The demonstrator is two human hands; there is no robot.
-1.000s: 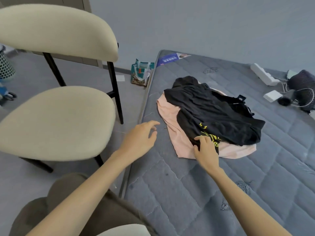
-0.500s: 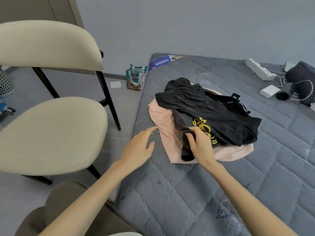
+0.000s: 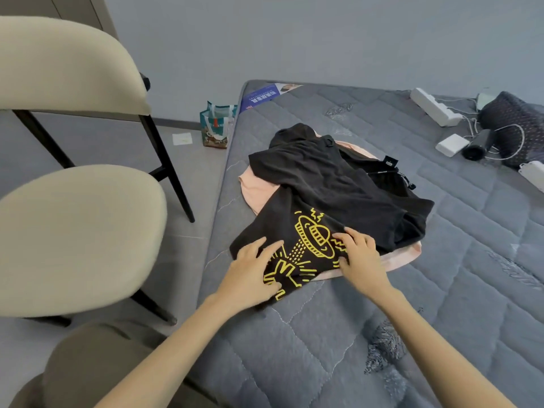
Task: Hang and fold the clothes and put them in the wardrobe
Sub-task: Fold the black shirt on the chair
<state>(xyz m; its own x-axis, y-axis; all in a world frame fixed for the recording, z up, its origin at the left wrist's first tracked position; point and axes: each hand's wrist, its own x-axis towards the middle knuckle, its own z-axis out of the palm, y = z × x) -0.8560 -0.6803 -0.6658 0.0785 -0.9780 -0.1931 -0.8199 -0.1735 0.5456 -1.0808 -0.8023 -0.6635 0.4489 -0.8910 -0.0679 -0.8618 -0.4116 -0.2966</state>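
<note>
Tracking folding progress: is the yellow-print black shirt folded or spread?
Spread, not folded: the black shirt lies rumpled over a pink garment, print up, left hand and right hand on it.

The shirt (image 3: 273, 219) has been drawn out and spread flat, its yellow print (image 3: 312, 240) now exposed between the hands. The left hand (image 3: 250, 272) has been laid on it, the right hand (image 3: 360, 257) shifted rightward.

I'm in a bedroom at home. In front of me lies a bare grey quilted mattress (image 3: 323, 334) with a heap of clothes (image 3: 329, 187) on it. A power strip (image 3: 432, 107) and a hair dryer (image 3: 478, 144) sit at its far side, a cream padded chair (image 3: 73, 231) stands beside it, and there's a small shopping bag (image 3: 216, 125) on the grey floor (image 3: 191, 172).
</note>
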